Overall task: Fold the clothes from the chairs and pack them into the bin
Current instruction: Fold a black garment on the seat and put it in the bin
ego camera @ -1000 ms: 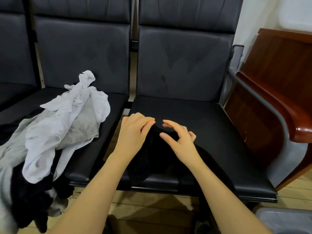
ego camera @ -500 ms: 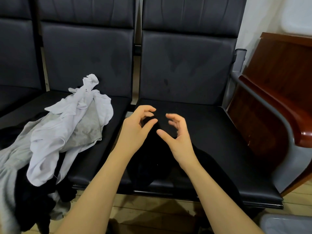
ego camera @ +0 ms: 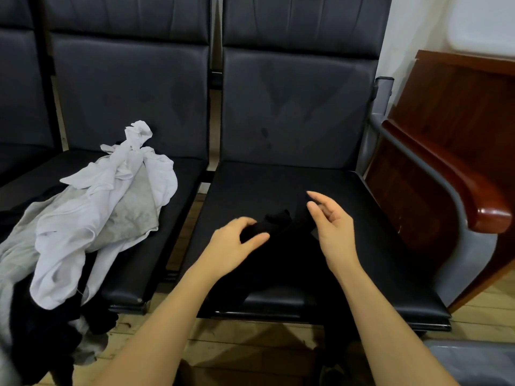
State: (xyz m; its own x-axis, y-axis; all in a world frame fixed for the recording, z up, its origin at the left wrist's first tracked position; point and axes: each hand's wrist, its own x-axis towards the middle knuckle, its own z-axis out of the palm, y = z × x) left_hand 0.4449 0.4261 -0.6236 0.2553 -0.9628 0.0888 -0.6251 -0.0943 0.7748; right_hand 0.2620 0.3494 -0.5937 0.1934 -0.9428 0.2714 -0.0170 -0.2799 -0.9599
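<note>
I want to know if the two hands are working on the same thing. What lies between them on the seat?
In the head view, bunched black garment lies between them; the left hand pinches it, the right hand hovers open.

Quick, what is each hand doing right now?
Left hand: pinching a bunched part of the black garment on the chair seat.
Right hand: open, fingers relaxed, holding nothing.

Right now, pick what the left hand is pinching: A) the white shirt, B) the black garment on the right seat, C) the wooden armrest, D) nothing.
B: the left hand pinches a bunched edge of the black garment, while the right hand hovers open beside it.
</note>
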